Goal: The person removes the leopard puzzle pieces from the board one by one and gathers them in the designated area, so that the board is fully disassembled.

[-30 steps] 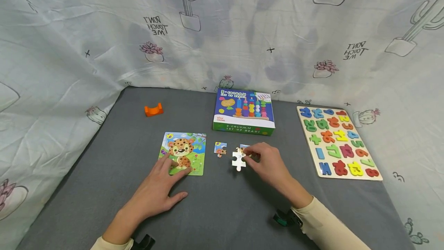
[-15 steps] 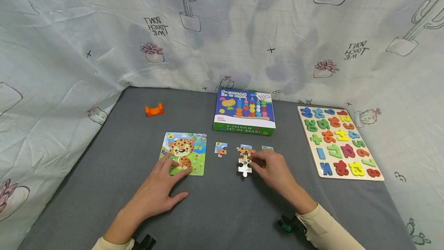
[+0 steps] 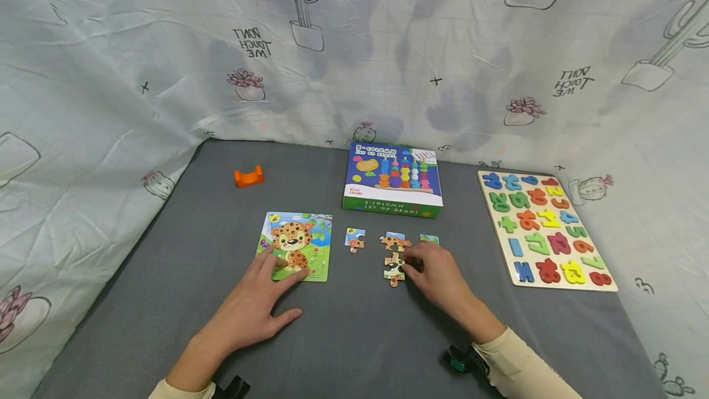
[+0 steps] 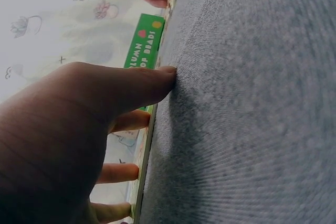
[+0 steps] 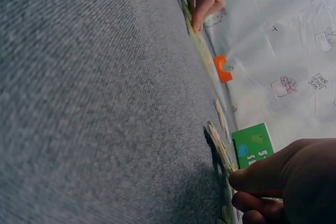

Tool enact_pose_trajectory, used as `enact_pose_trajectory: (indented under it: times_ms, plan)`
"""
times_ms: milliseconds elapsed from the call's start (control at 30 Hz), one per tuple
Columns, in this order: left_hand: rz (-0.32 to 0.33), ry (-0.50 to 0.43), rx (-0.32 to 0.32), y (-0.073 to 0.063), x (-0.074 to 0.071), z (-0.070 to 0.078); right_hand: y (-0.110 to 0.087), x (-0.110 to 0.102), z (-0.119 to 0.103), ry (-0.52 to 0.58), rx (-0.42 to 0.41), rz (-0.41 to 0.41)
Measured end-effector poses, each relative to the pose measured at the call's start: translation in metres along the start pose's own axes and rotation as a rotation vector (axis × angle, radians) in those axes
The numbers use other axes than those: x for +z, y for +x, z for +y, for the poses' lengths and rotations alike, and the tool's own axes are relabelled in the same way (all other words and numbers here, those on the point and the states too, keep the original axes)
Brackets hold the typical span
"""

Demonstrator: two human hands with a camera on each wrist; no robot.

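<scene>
On the grey cloth lies a square leopard picture board (image 3: 320, 257), and my left hand (image 3: 249, 300) rests its fingertips on it with the fingers spread. The left thumb touches the cloth in the left wrist view. My right hand (image 3: 440, 273) pinches a leopard jigsaw piece (image 3: 394, 266) by its right edge, between thumb and fingers. Just beyond that piece lies a spotted jigsaw piece (image 3: 392, 239); whether the two interlock I cannot tell. A corner jigsaw piece (image 3: 354, 239) sits to their left. Another jigsaw piece (image 3: 429, 239) shows behind the right hand, partly covered.
A bead-set box (image 3: 392, 180) stands behind the pieces. At the right lies a wooden letter-and-number board (image 3: 545, 229) with coloured shapes. An orange curved block (image 3: 249, 177) is at the back left. Printed cloth (image 3: 354, 66) hangs behind the table.
My right hand has moved slightly right and nearer with its jigsaw piece, uncovering the spotted piece and part of another. The piece's printed face now shows. My left hand stays on the board.
</scene>
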State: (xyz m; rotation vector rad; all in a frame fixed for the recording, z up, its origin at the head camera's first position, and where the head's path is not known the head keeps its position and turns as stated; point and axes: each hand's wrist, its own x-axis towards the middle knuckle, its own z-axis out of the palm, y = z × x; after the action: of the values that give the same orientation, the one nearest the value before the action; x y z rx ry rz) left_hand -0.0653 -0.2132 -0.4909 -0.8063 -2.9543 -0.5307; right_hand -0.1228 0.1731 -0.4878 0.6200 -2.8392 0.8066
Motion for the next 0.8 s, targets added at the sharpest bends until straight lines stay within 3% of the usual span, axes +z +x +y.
enact_pose_trajectory:
  times_ms: [800]
  plan:
    - [-0.008,0.013,-0.020,0.0006,-0.0007,0.0019,-0.0002,0.0011,0.0008,-0.012,-0.050,-0.001]
